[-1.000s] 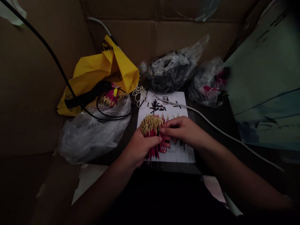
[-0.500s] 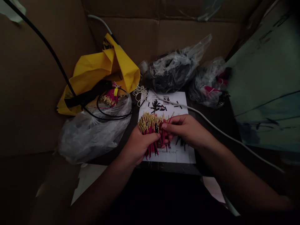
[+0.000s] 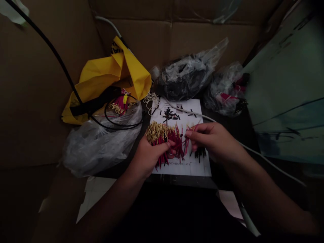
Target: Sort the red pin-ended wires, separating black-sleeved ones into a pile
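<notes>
My left hand is closed around a thick bundle of red wires with gold-coloured metal ends pointing up and away from me. Just right of that bundle, more red wires lie on a printed white sheet. Between its thumb and fingers my right hand pinches a few red wires, apart from the left hand's bundle. Short black pieces are scattered on the upper part of the sheet, and a group of black pieces lies below my right hand.
A yellow bag and a clear plastic bag lie at the left, with a tied wire bundle by them. Two plastic bags, one with black contents, one with red wires, stand behind. A white cable crosses at right.
My right hand has moved a little to the right, away from the bundle, with a few red wires in it. My left hand has shifted slightly left, and loose wires now show on the sheet between the hands.
</notes>
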`<state>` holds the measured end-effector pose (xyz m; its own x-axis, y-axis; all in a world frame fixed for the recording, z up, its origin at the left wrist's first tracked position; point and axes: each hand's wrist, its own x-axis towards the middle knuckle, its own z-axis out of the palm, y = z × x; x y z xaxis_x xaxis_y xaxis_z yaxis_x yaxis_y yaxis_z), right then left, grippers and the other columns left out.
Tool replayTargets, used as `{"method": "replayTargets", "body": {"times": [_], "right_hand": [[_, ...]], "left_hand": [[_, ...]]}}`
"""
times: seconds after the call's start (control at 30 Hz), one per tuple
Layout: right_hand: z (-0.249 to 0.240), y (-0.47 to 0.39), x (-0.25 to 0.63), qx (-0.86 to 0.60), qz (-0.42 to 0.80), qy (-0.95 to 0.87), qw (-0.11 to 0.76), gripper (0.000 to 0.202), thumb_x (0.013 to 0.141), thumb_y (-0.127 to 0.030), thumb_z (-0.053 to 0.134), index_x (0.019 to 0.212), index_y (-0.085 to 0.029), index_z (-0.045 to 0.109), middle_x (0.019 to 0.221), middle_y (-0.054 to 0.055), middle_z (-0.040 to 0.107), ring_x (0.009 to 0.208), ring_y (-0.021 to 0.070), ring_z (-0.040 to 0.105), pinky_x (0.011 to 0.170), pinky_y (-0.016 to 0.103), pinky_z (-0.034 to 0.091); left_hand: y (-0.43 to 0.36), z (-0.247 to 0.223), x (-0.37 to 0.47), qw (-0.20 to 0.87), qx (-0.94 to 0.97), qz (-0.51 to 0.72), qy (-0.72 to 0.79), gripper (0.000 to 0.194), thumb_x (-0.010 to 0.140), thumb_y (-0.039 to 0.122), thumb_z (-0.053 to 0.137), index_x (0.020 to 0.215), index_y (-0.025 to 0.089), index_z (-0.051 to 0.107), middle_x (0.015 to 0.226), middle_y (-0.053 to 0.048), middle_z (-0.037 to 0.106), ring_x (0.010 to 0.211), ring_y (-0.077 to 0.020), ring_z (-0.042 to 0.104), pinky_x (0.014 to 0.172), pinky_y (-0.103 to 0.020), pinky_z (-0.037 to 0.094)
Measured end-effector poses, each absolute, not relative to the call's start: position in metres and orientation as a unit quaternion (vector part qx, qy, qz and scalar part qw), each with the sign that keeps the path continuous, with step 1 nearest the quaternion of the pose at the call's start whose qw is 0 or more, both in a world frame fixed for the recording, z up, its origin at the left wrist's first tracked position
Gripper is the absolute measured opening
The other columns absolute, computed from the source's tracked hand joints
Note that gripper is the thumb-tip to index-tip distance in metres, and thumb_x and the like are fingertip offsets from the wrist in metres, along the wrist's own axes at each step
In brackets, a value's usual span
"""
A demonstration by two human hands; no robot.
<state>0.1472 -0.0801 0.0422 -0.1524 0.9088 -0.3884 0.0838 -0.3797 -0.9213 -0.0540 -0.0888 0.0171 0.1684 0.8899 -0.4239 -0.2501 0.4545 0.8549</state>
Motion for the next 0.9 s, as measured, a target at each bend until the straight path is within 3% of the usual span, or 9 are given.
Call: {"method": "replayTargets", "body": {"times": [0.27, 0.5, 0.77, 0.9], "right_hand": [[0.029, -0.077, 0.201, -0.637, 0.591, -0.446, 0.214, 0.029, 0.068, -0.042, 0.081, 0.06, -0.017, 0.068, 0.054, 0.002, 0.063, 0.046, 0.0114, 0.059, 0.044, 0.024, 0.053], [0.032, -0.072, 0.208, -0.637, 0.596, -0.436, 0.223, 0.028, 0.066, -0.04, 0.083, 0.059, -0.018, 0.068, 0.054, 0.001, 0.062, 0.044, 0.0107, 0.058, 0.042, 0.023, 0.054], [0.031, -0.053, 0.149, -0.578, 0.637, -0.471, 0.196, 0.028, 0.066, -0.041, 0.083, 0.057, -0.02, 0.067, 0.048, 0.002, 0.062, 0.042, 0.0151, 0.06, 0.041, 0.029, 0.052], [0.023, -0.045, 0.138, -0.582, 0.582, -0.539, 0.177, 0.028, 0.074, -0.046, 0.077, 0.069, -0.019, 0.073, 0.049, 0.003, 0.063, 0.041, 0.0143, 0.059, 0.041, 0.027, 0.048]], "left_hand": [[-0.087, 0.012, -0.058, 0.689, 0.318, 0.407, 0.509, 0.03, 0.066, 0.021, 0.079, 0.091, 0.013, 0.065, 0.076, -0.006, 0.072, 0.057, -0.0188, 0.068, 0.048, -0.028, 0.057], [-0.082, 0.017, -0.058, 0.677, 0.345, 0.389, 0.521, 0.038, 0.065, 0.02, 0.08, 0.097, 0.014, 0.061, 0.076, -0.007, 0.072, 0.058, -0.0194, 0.068, 0.05, -0.03, 0.057], [-0.074, 0.019, -0.057, 0.661, 0.345, 0.381, 0.546, 0.043, 0.065, 0.012, 0.074, 0.104, 0.016, 0.056, 0.084, -0.008, 0.073, 0.063, -0.0218, 0.071, 0.053, -0.034, 0.06], [-0.076, 0.015, -0.06, 0.665, 0.326, 0.393, 0.545, 0.043, 0.066, 0.011, 0.072, 0.106, 0.015, 0.057, 0.087, -0.009, 0.074, 0.068, -0.0223, 0.073, 0.059, -0.035, 0.062]]}}
